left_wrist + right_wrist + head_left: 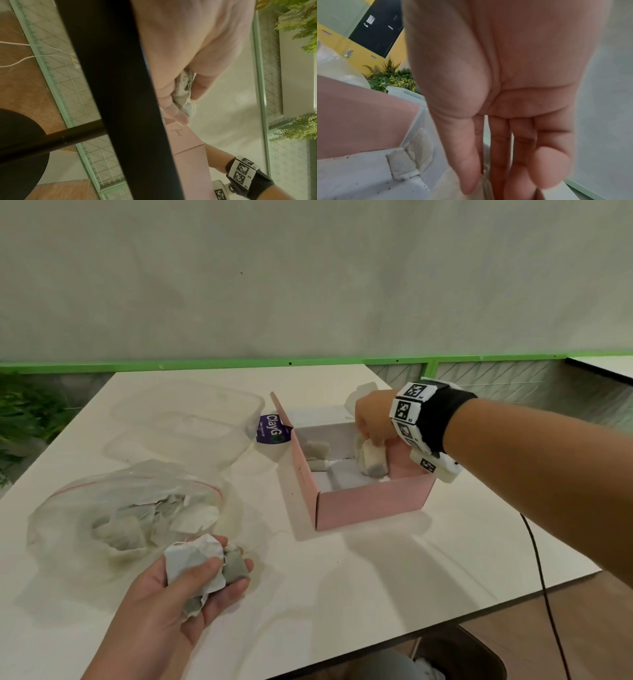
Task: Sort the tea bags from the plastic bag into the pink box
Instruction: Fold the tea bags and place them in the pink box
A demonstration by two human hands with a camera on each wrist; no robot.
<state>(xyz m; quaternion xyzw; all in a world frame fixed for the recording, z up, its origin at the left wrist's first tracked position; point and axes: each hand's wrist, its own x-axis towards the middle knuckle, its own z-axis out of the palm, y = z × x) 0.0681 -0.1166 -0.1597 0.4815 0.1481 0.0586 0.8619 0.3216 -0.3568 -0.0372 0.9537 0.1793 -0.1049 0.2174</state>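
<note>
The pink box (pixel 373 503) stands open at the middle of the white table (pixel 342 577). My right hand (pixel 371 441) reaches into its right side and pinches a tea bag (pixel 371 462) that hangs down inside. In the right wrist view my right hand (pixel 488 186) points its fingers down with the tea bag (pixel 485 181) between thumb and fingers. Other tea bags (pixel 317 451) lie at the box's left wall, also seen as tea bags (pixel 402 165). My left hand (pixel 222 573) grips a crumpled bunch of tea bags (pixel 195 563) near the front edge. The plastic bag (pixel 130 508) lies to the left, holding several more.
Clear plastic containers (pixel 185 426) sit behind the plastic bag. A purple packet (pixel 270 430) lies beside the box's raised lid (pixel 291 446). A dark bin (pixel 459 659) stands below the table's front edge, and a black cable (pixel 541 577) hangs off the right side.
</note>
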